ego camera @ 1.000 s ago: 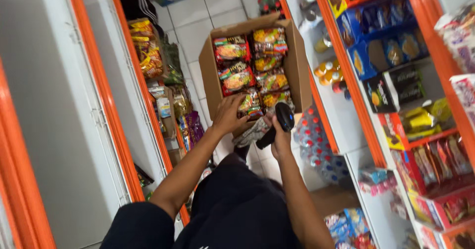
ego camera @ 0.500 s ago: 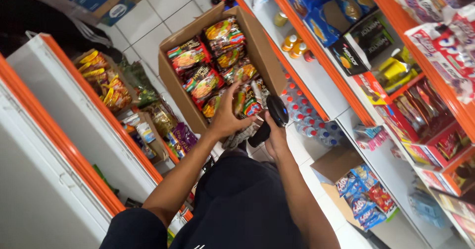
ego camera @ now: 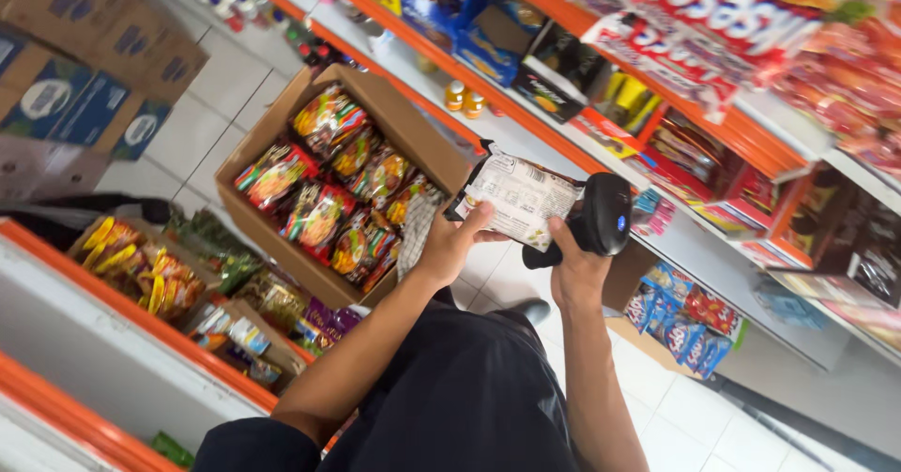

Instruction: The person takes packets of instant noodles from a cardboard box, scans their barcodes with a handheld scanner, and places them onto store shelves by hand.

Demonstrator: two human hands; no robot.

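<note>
Our left hand (ego camera: pixel 450 242) has lifted a noodle packet (ego camera: pixel 518 198) from the box (ego camera: pixel 272 134); our right hand (ego camera: pixel 574 270) grips a scanner (ego camera: pixel 601 217) against it.

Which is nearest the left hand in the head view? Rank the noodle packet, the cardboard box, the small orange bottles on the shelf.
1. Noodle packet: held in the left hand.
2. Cardboard box: on the floor, just left of it.
3. Small orange bottles: on the shelf above.

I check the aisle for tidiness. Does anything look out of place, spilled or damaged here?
Nothing is spilled or torn. The open cardboard box of packets stands on the aisle floor, with more boxes beyond it. The left hand holds a packet back side up, next to the black scanner in the right hand.
</note>
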